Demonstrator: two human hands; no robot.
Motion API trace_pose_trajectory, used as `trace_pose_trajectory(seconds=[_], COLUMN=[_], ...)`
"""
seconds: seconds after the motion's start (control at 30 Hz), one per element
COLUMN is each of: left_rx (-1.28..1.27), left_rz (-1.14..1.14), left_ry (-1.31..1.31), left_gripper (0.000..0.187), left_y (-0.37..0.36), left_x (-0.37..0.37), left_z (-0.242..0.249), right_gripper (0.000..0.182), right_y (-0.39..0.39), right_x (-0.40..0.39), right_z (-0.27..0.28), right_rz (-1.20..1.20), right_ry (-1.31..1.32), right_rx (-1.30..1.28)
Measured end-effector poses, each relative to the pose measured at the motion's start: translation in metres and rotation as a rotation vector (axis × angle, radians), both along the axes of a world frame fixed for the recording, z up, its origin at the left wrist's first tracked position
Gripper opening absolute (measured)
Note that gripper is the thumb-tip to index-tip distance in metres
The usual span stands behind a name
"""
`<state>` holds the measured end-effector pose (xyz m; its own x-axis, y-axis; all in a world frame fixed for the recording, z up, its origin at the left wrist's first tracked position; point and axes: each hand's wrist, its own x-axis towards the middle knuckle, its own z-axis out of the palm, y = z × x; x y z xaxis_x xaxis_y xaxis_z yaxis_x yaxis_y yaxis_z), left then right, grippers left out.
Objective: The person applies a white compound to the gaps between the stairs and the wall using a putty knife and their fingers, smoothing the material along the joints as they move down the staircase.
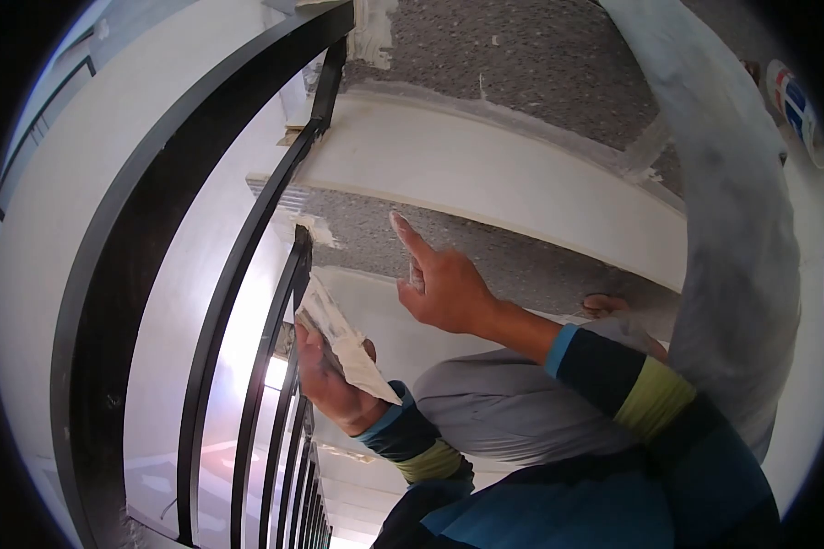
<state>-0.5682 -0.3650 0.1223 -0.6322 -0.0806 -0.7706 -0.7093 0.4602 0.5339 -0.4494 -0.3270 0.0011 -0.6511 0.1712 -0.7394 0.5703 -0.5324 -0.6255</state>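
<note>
My left hand [331,380] is closed around a flat board [343,334] smeared with pale putty, held tilted close to the black railing. Its thumb and fingers grip the board's lower part. To the right and a little higher is my right hand [447,288], over the stair steps. Its index finger stretches out toward the speckled step, with white putty on the tip. The thumb stands apart, and the other fingers are curled and mostly hidden. A whitish smear shows between thumb and index finger; I see no tool in this hand.
Black metal railing [220,210] runs down the left side, with a lit white stairwell beyond. Speckled grey treads [513,64] and white risers [485,165] rise ahead, with putty along their edges. A white container [794,110] with a coloured label stands at the upper right. My bare foot [604,304] rests on a step.
</note>
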Motion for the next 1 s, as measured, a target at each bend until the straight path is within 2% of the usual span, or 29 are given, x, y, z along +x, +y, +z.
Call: trace_pose_trajectory(seconds=[0.07,0.13,0.23,0.27,0.3,0.33,0.37,0.4,0.43,0.47,0.53,0.57,0.6,0.63,0.7,1.0], left_rx=[-0.034,-0.071,0.029,0.025,0.02,0.019,-0.019,-0.055,-0.051,0.027,0.102,-0.009,-0.12,-0.119,0.07,0.106], left_rz=[-0.009,-0.017,-0.039,0.018,0.076,0.075,-0.001,-0.079,-0.079,-0.031,0.015,-0.02,-0.056,-0.055,-0.02,0.017], left_ry=[0.014,0.029,-0.003,0.038,0.079,0.079,0.104,0.127,0.123,0.089,0.059,0.153,0.246,0.248,0.122,0.065], left_gripper=[0.05,0.051,0.05,0.037,0.024,0.024,0.024,0.025,0.025,0.025,0.025,0.026,0.026,0.026,0.026,0.031], left_y=[-0.002,-0.007,-0.003,0.012,0.02,0.02,0.019,0.018,0.019,0.019,0.011,-0.002,-0.013,-0.007,0.006,0.007], left_x=[0.0,-0.001,0.0,0.004,0.007,0.007,0.008,0.009,0.009,0.008,0.003,0.001,0.0,0.002,0.006,0.007], left_z=[0.0,0.001,0.001,0.0,0.0,0.0,0.001,0.0,0.0,0.001,0.002,0.001,0.002,0.003,0.005,0.002], right_gripper=[0.083,0.085,0.087,0.087,0.086,0.086,0.086,0.086,0.086,0.086,0.085,0.085,0.084,0.084,0.084,0.082], right_y=[0.006,0.01,0.008,0.011,0.013,0.014,0.008,-0.004,-0.004,-0.003,0.001,-0.001,-0.002,-0.002,-0.003,0.0], right_x=[0.01,0.022,0.037,0.036,0.036,0.035,0.036,0.038,0.038,0.038,0.038,0.04,0.045,0.049,0.054,0.042], right_z=[0.006,0.011,0.007,0.007,0.006,0.005,0.009,0.016,0.024,0.028,0.037,0.035,0.029,0.024,0.018,0.012], right_rz=[0.04,0.035,0.016,0.016,0.139,0.262,0.261,0.277,0.294,0.295,0.284,0.285,0.167,0.047,0.001,-0.112], right_ry=[0.03,-0.218,-0.331,-0.33,-0.365,-0.4,-0.401,-0.322,-0.243,-0.248,-0.202,-0.196,-0.256,-0.32,-0.344,-0.339], right_rx=[-0.006,0.029,0.104,0.104,0.12,0.136,0.136,0.266,0.397,0.4,0.13,0.125,0.159,0.198,0.205,0.038])
